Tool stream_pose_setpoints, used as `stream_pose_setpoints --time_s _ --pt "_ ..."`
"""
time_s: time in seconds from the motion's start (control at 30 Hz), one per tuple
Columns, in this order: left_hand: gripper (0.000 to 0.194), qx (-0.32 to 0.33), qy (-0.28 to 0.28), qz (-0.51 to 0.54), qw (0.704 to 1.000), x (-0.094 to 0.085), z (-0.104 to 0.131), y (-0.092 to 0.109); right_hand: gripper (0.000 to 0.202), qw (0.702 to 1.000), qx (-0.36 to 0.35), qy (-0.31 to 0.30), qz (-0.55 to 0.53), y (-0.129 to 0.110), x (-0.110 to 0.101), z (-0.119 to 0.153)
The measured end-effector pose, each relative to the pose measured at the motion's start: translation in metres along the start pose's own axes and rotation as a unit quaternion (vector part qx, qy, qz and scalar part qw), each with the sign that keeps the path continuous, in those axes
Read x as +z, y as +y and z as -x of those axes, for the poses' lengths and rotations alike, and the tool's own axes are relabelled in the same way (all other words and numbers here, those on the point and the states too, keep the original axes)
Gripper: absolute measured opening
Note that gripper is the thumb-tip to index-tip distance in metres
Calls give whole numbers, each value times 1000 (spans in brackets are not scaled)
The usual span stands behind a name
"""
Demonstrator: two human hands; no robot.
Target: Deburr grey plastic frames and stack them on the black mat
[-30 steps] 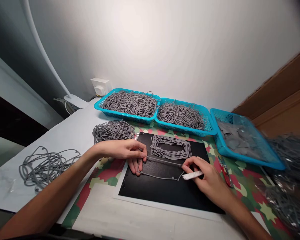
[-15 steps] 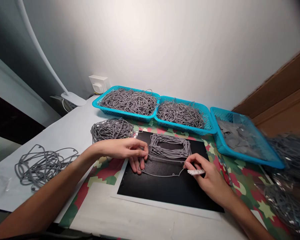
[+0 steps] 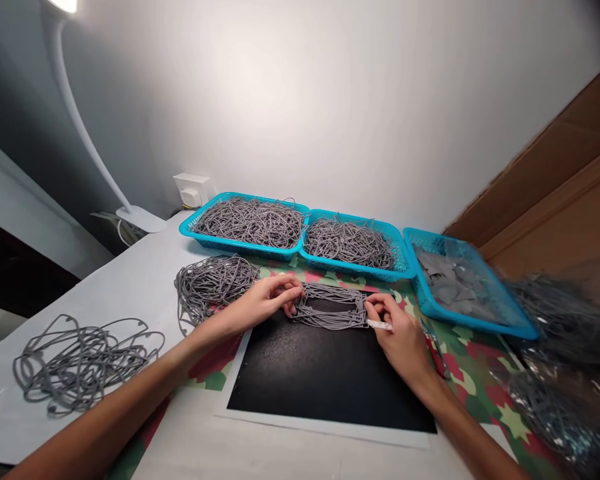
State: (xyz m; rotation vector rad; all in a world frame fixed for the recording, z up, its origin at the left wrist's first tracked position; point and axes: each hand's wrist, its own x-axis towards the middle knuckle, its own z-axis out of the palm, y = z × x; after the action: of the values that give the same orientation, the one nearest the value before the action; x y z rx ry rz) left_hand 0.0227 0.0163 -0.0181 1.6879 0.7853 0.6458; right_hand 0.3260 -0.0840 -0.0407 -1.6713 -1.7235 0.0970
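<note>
A stack of thin grey rubber gaskets point(image 3: 330, 323), roughly rectangular loops with small tabs, lies on the black mat point(image 3: 325, 380). My left hand point(image 3: 275, 298) is closed at the stack's left end, thumb and finger pinching a gasket's edge. At the opposite end, my right hand point(image 3: 393, 327) pinches the same loop's corner, as far as I can see. A small white strip point(image 3: 380, 325) sticks out from the right hand's fingers. Which loop is on top is hard to separate from the others.
Behind stand two blue baskets point(image 3: 240, 248) point(image 3: 355, 268) heaped with grey gaskets. A third blue basket point(image 3: 475, 321) holds flat grey pieces. Loose gasket piles point(image 3: 215, 283) point(image 3: 87, 363) lie left. Red-handled tool point(image 3: 437, 357) and bagged gaskets point(image 3: 555, 407) are right. A lamp point(image 3: 75, 113) stands back left.
Both hands have moved away from me with the single gasket, from the black mat's middle onto the stack. The view has shifted slightly.
</note>
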Motion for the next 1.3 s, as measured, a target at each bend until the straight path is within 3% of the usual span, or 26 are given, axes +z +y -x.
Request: stream_pose_setpoints --time_s 0.3,0.53,0.73,0.93,1.13,1.3 --pt "48 -1 41 -12 999 13 -5 -11 46 1000 1 9 20 5 5 -1" --pt "40 20 108 -59 992 12 -4 -6 38 999 -25 20 15 -2 0 -3" --pt "28 146 38 -309 939 16 10 2 28 988 -117 -69 69 -13 0 5" --pt "20 179 14 -293 939 23 11 -8 21 992 -92 -73 38 -11 0 4" --pt "21 175 29 -294 939 29 9 -3 15 995 -89 -49 6 -12 -6 3" --pt "24 186 47 -336 922 33 8 -12 17 992 -106 -56 26 -6 -7 4"
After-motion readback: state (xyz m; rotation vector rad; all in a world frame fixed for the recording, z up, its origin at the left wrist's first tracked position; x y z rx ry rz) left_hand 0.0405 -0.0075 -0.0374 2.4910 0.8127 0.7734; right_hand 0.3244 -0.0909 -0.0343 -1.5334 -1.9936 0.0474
